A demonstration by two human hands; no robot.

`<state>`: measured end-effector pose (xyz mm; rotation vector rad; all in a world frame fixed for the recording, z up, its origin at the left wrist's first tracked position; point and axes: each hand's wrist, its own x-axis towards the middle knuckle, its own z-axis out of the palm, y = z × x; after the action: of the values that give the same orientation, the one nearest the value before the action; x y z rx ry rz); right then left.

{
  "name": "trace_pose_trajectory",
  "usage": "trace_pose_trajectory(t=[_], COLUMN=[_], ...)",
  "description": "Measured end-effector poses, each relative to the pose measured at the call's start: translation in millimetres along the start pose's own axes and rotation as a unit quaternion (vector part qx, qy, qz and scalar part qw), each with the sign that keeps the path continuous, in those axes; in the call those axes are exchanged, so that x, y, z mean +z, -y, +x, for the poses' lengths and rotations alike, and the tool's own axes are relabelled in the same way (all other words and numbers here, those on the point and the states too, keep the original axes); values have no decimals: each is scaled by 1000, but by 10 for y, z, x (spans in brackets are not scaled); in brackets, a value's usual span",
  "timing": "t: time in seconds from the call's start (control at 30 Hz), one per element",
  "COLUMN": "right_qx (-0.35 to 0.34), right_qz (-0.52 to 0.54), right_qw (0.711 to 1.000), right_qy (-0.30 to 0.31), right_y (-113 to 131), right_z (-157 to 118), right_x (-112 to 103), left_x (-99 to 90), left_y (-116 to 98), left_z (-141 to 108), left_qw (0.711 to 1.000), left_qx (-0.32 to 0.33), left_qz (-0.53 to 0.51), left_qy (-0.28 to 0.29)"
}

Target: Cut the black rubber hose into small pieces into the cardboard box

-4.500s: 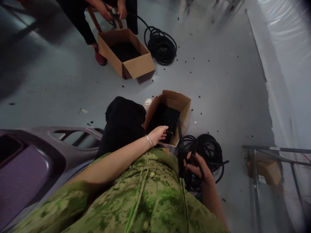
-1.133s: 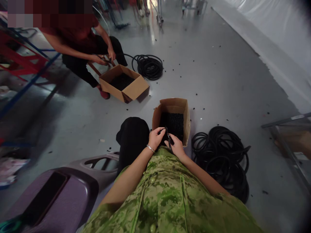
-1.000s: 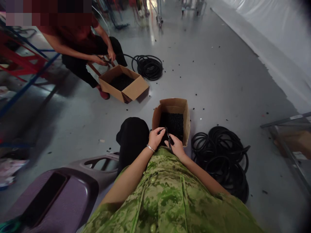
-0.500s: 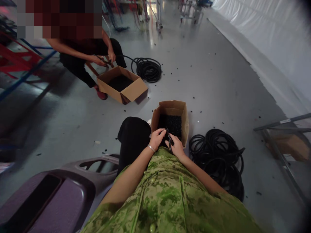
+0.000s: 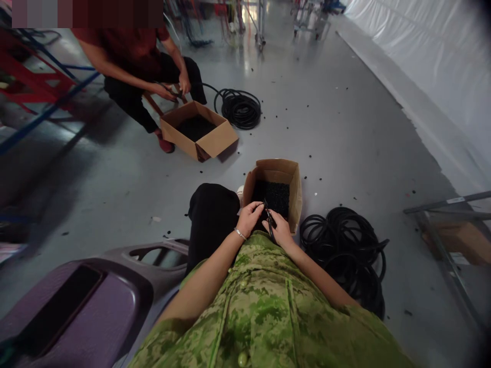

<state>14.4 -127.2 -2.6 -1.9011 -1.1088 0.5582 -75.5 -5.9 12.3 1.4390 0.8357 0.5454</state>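
Observation:
My left hand [image 5: 250, 217] is closed in a pinch over the near part of an open cardboard box [image 5: 295, 197]. A small dark piece seems to be at its fingertips, too small to name. My right hand [image 5: 279, 229] wraps round a slim black-handled tool [image 5: 270, 221], like scissors or pliers, whose dark tip meets the left fingertips. Inside the box lies a heap of small black bits [image 5: 277, 197]. To the right of my right forearm, a loose pile of black hose or cable [image 5: 341, 240] rests on the floor.
Across from me a seated person [image 5: 141, 76] handles a black length over another cardboard box [image 5: 218, 139], beside a black coil [image 5: 241, 110]. A purple plastic stool [image 5: 88, 327] bearing a dark phone-like slab [image 5: 57, 312] stands at left. A metal frame [image 5: 441, 245] stands at right.
The view has shifted slightly, so the boxes and coils sit a little further right. Both my hands keep nearly the same pose at the tool's tip.

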Motion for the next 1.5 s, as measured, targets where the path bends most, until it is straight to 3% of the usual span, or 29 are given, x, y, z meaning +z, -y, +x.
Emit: trace_pose_trajectory(t=[0.43, 1.17, 1.5], right_qx=[15, 30, 57], right_qz=[29, 98, -13], right_qw=[999, 995, 998], right_qy=[-14, -7, 7], right_y=[1, -124, -245], right_z=[-17, -58, -158], right_x=[12, 63, 48], left_x=[36, 114, 175], left_y=[-33, 48, 102], left_z=[4, 46, 119], left_qw=[1000, 993, 990], left_qx=[-8, 30, -26], left_qz=[-14, 117, 134], left_qy=[24, -12, -25])
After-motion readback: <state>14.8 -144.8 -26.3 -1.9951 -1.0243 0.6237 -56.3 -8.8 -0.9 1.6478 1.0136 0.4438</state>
